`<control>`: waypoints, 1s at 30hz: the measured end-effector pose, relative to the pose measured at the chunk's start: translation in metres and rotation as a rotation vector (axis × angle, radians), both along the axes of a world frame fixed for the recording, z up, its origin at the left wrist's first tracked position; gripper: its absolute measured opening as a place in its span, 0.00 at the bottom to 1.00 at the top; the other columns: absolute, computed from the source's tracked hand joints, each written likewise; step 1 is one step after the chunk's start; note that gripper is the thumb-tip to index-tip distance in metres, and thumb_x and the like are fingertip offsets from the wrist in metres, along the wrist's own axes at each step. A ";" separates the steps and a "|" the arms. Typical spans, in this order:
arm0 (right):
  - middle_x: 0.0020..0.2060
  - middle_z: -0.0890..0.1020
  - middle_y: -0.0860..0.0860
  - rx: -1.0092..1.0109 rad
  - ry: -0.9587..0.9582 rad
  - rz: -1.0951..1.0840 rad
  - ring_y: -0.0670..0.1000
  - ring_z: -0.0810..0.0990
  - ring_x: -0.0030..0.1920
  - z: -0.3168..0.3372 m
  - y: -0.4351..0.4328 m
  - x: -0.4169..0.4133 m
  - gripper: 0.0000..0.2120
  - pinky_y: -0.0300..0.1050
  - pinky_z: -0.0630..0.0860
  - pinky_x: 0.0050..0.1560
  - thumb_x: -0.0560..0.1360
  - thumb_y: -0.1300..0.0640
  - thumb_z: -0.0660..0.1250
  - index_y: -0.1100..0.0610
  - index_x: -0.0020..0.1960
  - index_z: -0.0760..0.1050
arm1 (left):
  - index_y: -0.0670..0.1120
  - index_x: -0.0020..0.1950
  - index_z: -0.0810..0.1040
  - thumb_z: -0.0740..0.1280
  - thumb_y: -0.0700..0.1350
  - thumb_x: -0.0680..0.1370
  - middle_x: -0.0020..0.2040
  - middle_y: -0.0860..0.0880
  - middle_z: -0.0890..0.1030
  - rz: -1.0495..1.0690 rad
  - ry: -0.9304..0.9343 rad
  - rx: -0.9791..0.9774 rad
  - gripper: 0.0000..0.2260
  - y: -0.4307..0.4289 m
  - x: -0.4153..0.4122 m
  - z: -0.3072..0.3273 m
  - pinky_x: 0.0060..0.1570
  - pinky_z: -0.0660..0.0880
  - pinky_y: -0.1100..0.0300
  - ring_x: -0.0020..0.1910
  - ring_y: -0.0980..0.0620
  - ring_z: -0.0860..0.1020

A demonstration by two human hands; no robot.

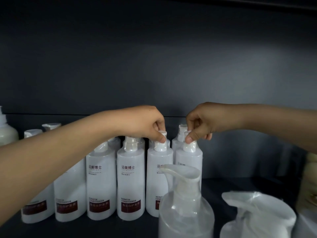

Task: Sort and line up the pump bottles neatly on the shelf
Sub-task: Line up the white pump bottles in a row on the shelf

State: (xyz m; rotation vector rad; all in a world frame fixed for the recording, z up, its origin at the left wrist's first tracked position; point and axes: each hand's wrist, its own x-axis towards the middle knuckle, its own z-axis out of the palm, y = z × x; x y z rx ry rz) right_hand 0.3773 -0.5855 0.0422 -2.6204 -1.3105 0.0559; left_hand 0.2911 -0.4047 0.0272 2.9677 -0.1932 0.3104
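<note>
A row of white pump bottles with dark red labels stands on the dark shelf (248, 184). My left hand (145, 124) pinches the wrapped pump head of one front-row bottle (158, 176). My right hand (202, 121) pinches the pump head of the rightmost front-row bottle (188, 158), whose lower part is hidden. More white bottles (101, 182) (130, 182) stand to the left, partly behind my left forearm. A second row stands behind them, mostly hidden.
Two larger plastic-wrapped pump bottles (185, 203) (257, 215) stand close to the camera at lower right. A cream bottle (7, 133) sits at the far left, and another pale object (310, 179) at the right edge. The shelf's dark back wall (154, 66) rises behind.
</note>
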 end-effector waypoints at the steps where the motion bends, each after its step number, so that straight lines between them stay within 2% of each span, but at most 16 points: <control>1: 0.27 0.78 0.46 -0.013 -0.051 -0.010 0.44 0.79 0.27 -0.001 0.000 -0.001 0.16 0.39 0.77 0.35 0.66 0.43 0.73 0.56 0.37 0.75 | 0.50 0.46 0.80 0.72 0.51 0.71 0.37 0.61 0.78 -0.001 -0.001 -0.006 0.08 0.000 0.000 0.000 0.41 0.72 0.65 0.35 0.64 0.75; 3: 0.33 0.79 0.51 -0.038 -0.121 -0.011 0.47 0.79 0.30 -0.003 -0.002 -0.001 0.19 0.42 0.77 0.37 0.65 0.39 0.71 0.54 0.35 0.73 | 0.51 0.46 0.79 0.72 0.51 0.71 0.38 0.60 0.79 -0.002 -0.003 -0.019 0.07 0.000 -0.001 -0.001 0.43 0.74 0.62 0.36 0.63 0.76; 6: 0.42 0.81 0.54 -0.027 -0.073 0.028 0.49 0.81 0.37 -0.004 -0.001 -0.003 0.18 0.42 0.80 0.38 0.67 0.41 0.71 0.56 0.44 0.79 | 0.50 0.47 0.80 0.72 0.52 0.71 0.39 0.59 0.79 0.009 -0.018 -0.011 0.09 0.000 -0.002 -0.002 0.44 0.74 0.61 0.37 0.62 0.76; 8: 0.38 0.81 0.51 -0.007 0.007 0.053 0.43 0.79 0.33 -0.005 0.000 -0.005 0.14 0.40 0.80 0.37 0.70 0.48 0.72 0.58 0.48 0.80 | 0.49 0.49 0.80 0.71 0.52 0.71 0.39 0.60 0.79 0.014 -0.027 -0.009 0.10 0.000 -0.003 -0.003 0.43 0.73 0.61 0.36 0.63 0.75; 10: 0.34 0.81 0.48 -0.004 0.049 0.060 0.42 0.79 0.30 -0.005 0.002 -0.005 0.11 0.37 0.79 0.37 0.71 0.53 0.72 0.59 0.49 0.80 | 0.49 0.49 0.80 0.71 0.52 0.71 0.38 0.60 0.78 0.018 -0.034 -0.018 0.10 0.000 -0.003 -0.004 0.41 0.72 0.63 0.36 0.64 0.74; 13: 0.34 0.82 0.45 0.017 0.104 0.065 0.43 0.82 0.33 -0.004 0.003 -0.003 0.09 0.33 0.77 0.39 0.72 0.57 0.72 0.60 0.50 0.80 | 0.50 0.49 0.80 0.71 0.52 0.71 0.37 0.61 0.77 0.018 -0.046 -0.030 0.10 0.001 -0.004 -0.005 0.38 0.71 0.65 0.36 0.64 0.74; 16: 0.44 0.84 0.53 0.030 0.137 0.091 0.51 0.84 0.44 -0.004 0.001 0.000 0.08 0.40 0.80 0.50 0.72 0.60 0.72 0.58 0.50 0.80 | 0.50 0.50 0.80 0.71 0.52 0.72 0.38 0.61 0.77 0.015 -0.056 -0.032 0.10 0.002 -0.005 -0.006 0.39 0.71 0.66 0.37 0.65 0.74; 18: 0.50 0.83 0.56 0.038 0.166 0.117 0.55 0.82 0.52 -0.004 0.000 0.000 0.07 0.44 0.76 0.58 0.71 0.63 0.72 0.54 0.48 0.80 | 0.49 0.50 0.80 0.71 0.52 0.72 0.38 0.61 0.77 0.016 -0.065 -0.039 0.10 0.002 -0.004 -0.007 0.38 0.70 0.68 0.37 0.65 0.74; 20: 0.52 0.83 0.55 0.032 0.198 0.125 0.53 0.80 0.56 -0.004 -0.001 -0.003 0.10 0.45 0.72 0.63 0.71 0.65 0.71 0.50 0.46 0.81 | 0.49 0.49 0.79 0.70 0.52 0.72 0.37 0.61 0.77 0.015 -0.075 -0.042 0.10 0.001 -0.003 -0.009 0.33 0.68 0.73 0.36 0.66 0.74; 22: 0.53 0.83 0.51 0.023 0.197 0.118 0.48 0.79 0.57 -0.004 -0.001 -0.006 0.12 0.40 0.70 0.64 0.71 0.65 0.71 0.49 0.47 0.81 | 0.49 0.49 0.79 0.69 0.53 0.73 0.37 0.61 0.77 0.013 -0.077 -0.041 0.09 0.000 -0.001 -0.011 0.31 0.68 0.74 0.35 0.66 0.73; 24: 0.53 0.82 0.46 0.044 0.170 0.090 0.43 0.78 0.56 -0.003 -0.002 -0.008 0.13 0.35 0.72 0.60 0.70 0.63 0.72 0.48 0.51 0.79 | 0.49 0.49 0.79 0.69 0.52 0.73 0.38 0.61 0.76 0.017 -0.064 -0.037 0.09 0.000 -0.002 -0.010 0.31 0.67 0.73 0.35 0.65 0.73; 25: 0.52 0.81 0.45 0.049 0.136 0.071 0.43 0.79 0.54 -0.001 -0.002 -0.008 0.14 0.36 0.73 0.58 0.70 0.61 0.73 0.48 0.52 0.77 | 0.49 0.49 0.79 0.69 0.52 0.73 0.38 0.61 0.77 0.020 -0.052 -0.035 0.09 0.000 -0.002 -0.009 0.33 0.68 0.70 0.36 0.65 0.73; 26: 0.50 0.80 0.45 0.045 0.100 0.045 0.42 0.80 0.50 -0.001 -0.003 -0.007 0.14 0.38 0.76 0.55 0.69 0.58 0.74 0.49 0.53 0.76 | 0.49 0.49 0.78 0.69 0.52 0.73 0.39 0.60 0.77 0.024 -0.040 -0.035 0.09 0.001 -0.003 -0.008 0.36 0.70 0.68 0.36 0.64 0.74; 28: 0.46 0.79 0.47 0.021 0.085 -0.015 0.39 0.80 0.35 -0.002 -0.004 -0.008 0.16 0.40 0.80 0.45 0.68 0.52 0.74 0.51 0.54 0.76 | 0.49 0.49 0.79 0.69 0.53 0.73 0.41 0.59 0.79 0.026 -0.025 -0.047 0.10 0.002 -0.004 -0.005 0.41 0.73 0.63 0.38 0.60 0.76; 30: 0.45 0.79 0.51 0.023 0.138 -0.071 0.41 0.80 0.30 -0.006 -0.004 -0.009 0.19 0.40 0.80 0.40 0.69 0.52 0.74 0.55 0.57 0.75 | 0.48 0.48 0.80 0.70 0.53 0.72 0.43 0.55 0.82 0.016 -0.015 -0.082 0.10 0.003 -0.004 -0.005 0.43 0.75 0.60 0.37 0.58 0.78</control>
